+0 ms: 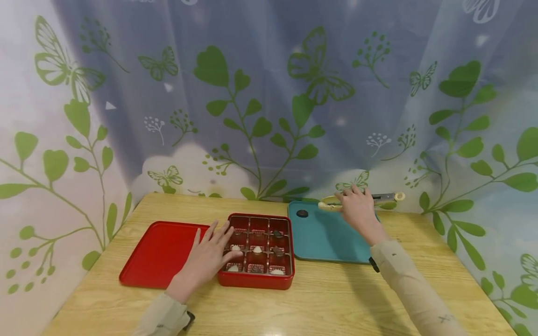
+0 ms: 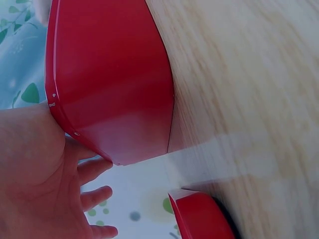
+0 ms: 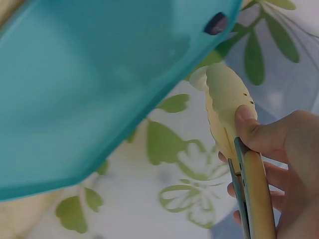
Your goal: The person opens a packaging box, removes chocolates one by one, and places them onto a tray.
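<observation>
My right hand [image 1: 357,207] grips a pair of cream-tipped tongs [image 3: 227,99] above the back of the teal tray [image 1: 332,242]. At the tongs' tips a small pale piece [image 3: 198,78] shows, partly hidden by the near tip. A dark round chocolate [image 1: 302,213] lies in the tray's back left corner. With fingers spread, my left hand [image 1: 206,256] rests at the left edge of the red box [image 1: 256,281]. Clear dividers split this box into compartments, several of them with white or dark chocolates [image 1: 258,250]. In the left wrist view the box's red side [image 2: 109,79] stands beside my palm.
Left of the box lies a flat red lid [image 1: 155,256], partly under my left hand in the head view. Everything stands on a light wooden table [image 1: 235,312]. A patterned curtain [image 1: 269,116] with leaves and butterflies hangs right behind the table's back edge.
</observation>
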Demonstrator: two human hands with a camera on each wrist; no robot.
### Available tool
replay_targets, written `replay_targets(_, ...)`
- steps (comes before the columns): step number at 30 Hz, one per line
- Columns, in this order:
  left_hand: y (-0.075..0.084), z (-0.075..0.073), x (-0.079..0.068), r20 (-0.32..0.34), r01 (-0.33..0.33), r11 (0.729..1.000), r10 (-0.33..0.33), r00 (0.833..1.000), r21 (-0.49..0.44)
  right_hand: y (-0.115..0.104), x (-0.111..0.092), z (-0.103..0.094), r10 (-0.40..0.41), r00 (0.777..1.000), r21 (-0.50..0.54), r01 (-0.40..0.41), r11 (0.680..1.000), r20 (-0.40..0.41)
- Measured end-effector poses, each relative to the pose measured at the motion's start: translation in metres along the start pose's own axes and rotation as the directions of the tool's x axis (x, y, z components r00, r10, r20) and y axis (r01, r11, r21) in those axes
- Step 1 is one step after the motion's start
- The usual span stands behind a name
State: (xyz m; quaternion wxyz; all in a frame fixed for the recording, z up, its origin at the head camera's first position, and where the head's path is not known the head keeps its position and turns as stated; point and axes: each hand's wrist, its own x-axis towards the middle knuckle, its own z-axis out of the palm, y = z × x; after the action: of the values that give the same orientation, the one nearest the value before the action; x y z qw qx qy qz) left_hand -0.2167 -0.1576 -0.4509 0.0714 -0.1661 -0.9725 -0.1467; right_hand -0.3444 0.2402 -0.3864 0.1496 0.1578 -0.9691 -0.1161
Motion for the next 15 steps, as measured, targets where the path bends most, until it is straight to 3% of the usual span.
replay_targets(5, -0.002, 0.003, 0.0, -0.029, -0.013, 1.0, 0.012, 1.0, -0.015, 0.005, 0.001, 0.013, 0.009, 0.999, -0.008, -0.009, 1.0, 0.046)
replay_targets(15, -0.002, 0.002, 0.001, 0.008, -0.001, 1.0, 0.001, 1.0, -0.002, 0.005, 0.001, 0.026, 0.011, 0.998, -0.005, -0.011, 1.0, 0.07)
